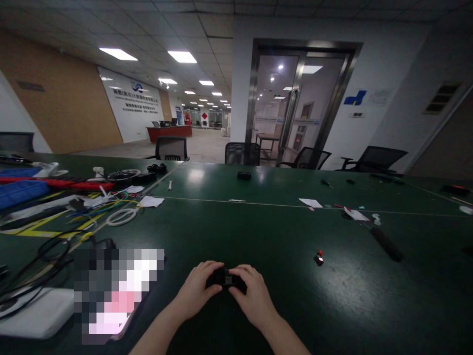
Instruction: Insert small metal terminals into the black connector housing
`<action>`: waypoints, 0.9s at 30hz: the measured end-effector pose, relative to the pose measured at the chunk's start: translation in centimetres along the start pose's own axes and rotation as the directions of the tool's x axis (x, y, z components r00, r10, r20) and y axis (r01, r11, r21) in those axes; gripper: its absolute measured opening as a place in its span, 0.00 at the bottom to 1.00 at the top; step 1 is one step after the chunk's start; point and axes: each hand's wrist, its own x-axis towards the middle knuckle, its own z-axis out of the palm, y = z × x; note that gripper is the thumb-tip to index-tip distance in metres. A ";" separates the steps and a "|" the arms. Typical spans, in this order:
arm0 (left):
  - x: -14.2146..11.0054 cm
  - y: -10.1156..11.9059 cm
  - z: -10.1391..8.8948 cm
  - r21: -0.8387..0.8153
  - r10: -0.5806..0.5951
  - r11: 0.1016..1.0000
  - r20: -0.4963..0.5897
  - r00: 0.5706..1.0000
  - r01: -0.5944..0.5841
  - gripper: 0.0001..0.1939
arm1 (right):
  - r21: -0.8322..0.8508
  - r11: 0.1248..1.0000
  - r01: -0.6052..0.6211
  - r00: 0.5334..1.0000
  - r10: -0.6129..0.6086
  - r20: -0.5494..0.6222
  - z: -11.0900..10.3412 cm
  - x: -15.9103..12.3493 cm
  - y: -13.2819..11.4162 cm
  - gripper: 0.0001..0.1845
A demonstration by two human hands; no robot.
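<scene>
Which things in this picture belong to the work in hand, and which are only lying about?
In hand:
- black object, held by left hand and right hand

Apparently lying about:
- white cable coil
- wrench
- blue bin
- red-topped piece (uncertain)

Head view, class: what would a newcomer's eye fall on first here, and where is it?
Probably the left hand and right hand, holding a small black object between them at lower middle, over the dark green table. Next, perhaps, the bright pixelated patch to their left. Then the small red-topped item, apart on the right.
</scene>
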 end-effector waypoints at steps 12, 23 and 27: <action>-0.1 0.3 -0.2 -0.019 0.005 1.000 0.004 1.000 -0.004 0.21 | 0.018 0.998 -0.061 0.998 0.060 0.025 -0.1 -0.2 -0.1 0.21; -0.1 0.5 -0.2 0.008 -0.008 1.000 0.004 1.000 0.008 0.24 | -0.046 0.995 -0.092 0.992 0.096 0.084 -0.3 -0.1 -0.6 0.18; -0.1 0.5 -0.1 0.028 -0.004 1.000 -0.001 1.000 0.004 0.22 | -0.098 0.990 -0.105 0.984 0.118 0.131 -0.6 -0.1 -1.2 0.18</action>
